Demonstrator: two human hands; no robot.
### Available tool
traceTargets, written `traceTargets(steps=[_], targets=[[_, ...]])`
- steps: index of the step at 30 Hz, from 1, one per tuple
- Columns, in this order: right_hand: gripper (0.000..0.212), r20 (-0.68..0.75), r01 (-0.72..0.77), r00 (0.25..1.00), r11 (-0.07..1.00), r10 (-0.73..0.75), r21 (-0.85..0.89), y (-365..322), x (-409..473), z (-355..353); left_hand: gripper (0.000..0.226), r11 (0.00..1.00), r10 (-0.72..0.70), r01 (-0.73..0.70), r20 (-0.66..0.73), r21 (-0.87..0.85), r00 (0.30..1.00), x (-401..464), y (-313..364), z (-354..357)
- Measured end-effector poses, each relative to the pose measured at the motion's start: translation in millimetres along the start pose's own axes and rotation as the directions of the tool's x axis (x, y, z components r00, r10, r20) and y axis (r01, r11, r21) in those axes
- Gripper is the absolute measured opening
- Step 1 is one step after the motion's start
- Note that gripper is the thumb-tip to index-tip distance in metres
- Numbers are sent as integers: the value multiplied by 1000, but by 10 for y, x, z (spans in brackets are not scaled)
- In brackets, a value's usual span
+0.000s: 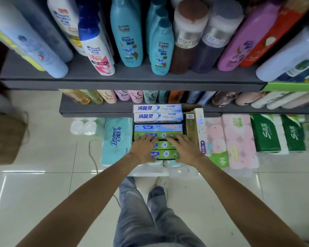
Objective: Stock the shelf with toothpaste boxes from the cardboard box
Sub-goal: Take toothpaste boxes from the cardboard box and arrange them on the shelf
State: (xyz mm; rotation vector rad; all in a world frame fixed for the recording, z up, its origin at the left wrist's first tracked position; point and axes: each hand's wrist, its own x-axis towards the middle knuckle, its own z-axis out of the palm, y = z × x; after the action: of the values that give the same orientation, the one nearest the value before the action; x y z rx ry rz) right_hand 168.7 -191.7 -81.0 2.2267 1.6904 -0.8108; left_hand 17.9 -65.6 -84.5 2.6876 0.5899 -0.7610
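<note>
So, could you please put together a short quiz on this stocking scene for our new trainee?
1. True or false: both hands (left hand, right hand) rest on the green toothpaste boxes.
2. What colour are the two toothpaste boxes farthest from the person: A white and blue, B red, C black?
3. What stands on the upper shelf?

Key: 1 true; 2 A; 3 shampoo bottles.
</note>
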Motion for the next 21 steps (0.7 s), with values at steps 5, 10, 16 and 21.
traceTargets(steps=[5, 10, 16, 21], targets=[[90, -280, -182, 930, 960, 238, 211, -8, -165, 41, 76, 998, -1, -1, -37, -69, 999, 18, 2, -64], [34, -79, -107, 724, 225, 686, 968, -214, -386, -115, 66, 775, -214, 102, -107, -624, 971, -132, 2, -253], [48, 62, 59, 871, -229, 488, 972, -609, -338, -622, 66, 589, -256, 8, -177, -808, 950, -320, 282, -647], [37, 18, 170, 901, -391, 433, 905, -502, -465, -789, 89, 452, -253, 6, -122, -892, 960, -456, 388, -979]])
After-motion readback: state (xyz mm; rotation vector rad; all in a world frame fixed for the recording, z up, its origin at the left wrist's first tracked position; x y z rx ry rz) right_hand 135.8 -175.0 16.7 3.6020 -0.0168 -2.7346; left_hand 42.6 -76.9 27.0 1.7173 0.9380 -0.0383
